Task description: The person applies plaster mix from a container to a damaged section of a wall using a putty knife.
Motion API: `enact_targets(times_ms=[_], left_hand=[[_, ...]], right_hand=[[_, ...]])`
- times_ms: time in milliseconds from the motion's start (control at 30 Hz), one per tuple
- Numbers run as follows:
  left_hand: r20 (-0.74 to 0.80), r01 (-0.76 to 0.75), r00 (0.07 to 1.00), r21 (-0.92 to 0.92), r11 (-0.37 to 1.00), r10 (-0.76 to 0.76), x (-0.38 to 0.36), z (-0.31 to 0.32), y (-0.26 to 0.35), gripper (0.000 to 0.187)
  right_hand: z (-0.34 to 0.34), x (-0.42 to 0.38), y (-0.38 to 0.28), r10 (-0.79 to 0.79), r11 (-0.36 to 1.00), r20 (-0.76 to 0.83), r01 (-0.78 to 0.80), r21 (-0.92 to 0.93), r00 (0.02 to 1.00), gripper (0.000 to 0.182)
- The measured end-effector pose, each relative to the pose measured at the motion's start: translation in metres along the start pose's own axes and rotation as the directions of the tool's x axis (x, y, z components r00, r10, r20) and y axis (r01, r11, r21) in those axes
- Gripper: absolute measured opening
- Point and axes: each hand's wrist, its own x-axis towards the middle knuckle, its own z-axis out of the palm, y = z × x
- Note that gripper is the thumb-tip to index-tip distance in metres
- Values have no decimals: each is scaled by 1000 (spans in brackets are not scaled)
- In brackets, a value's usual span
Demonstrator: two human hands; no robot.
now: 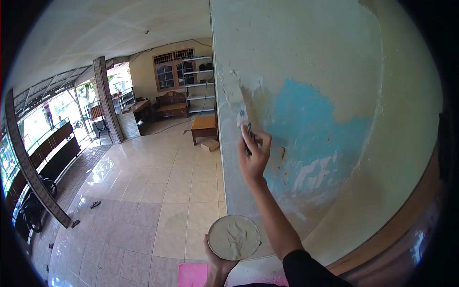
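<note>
My right hand [255, 157] grips the handle of a putty knife [242, 114]. Its blade lies against the wall [315, 52] near the left corner, where pale wet filler is smeared. A bare blue patch [306, 112] with ragged edges spreads to the right of that hand, with small chips and white scuffs lower down. Low in the view, my left hand [221, 262] supports a round tub [210, 239] from below and the left side. Thick greyish putty [244, 234] fills it, its surface marked by ridges.
Left of the wall corner stretches a tiled floor [177, 182]. A wooden stool [204, 125], a bench [171, 106] and a metal shelf rack [198, 86] stand farther back. A pink sheet [192, 275] lies below, and a motorcycle [32, 210] is parked far left.
</note>
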Motion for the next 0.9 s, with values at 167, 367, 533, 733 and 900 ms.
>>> enact_targets(times_ms=[167, 367, 533, 733, 900], left_hand=[[26, 18, 1000, -18, 1000, -17, -3, 1, 0, 84], [4, -22, 1000, -5, 1000, 22, -3, 3, -2, 85], [7, -25, 1000, 16, 1000, 25, -3, 8, -2, 85], [-23, -28, 999, 6, 1000, 28, -6, 6, -3, 85], [9, -31, 999, -18, 999, 31, -3, 2, -5, 84]], right_hand=[[13, 25, -6, 36, 993, -33, -32, 113, 999, 45], [17, 20, 1, 34, 992, 9, -35, 125, 999, 45], [26, 23, -1, 29, 998, 77, -34, 61, 997, 45], [9, -28, 1, 61, 995, 121, -70, 68, 991, 45], [8, -9, 5, 7, 987, 84, -20, 158, 996, 42]])
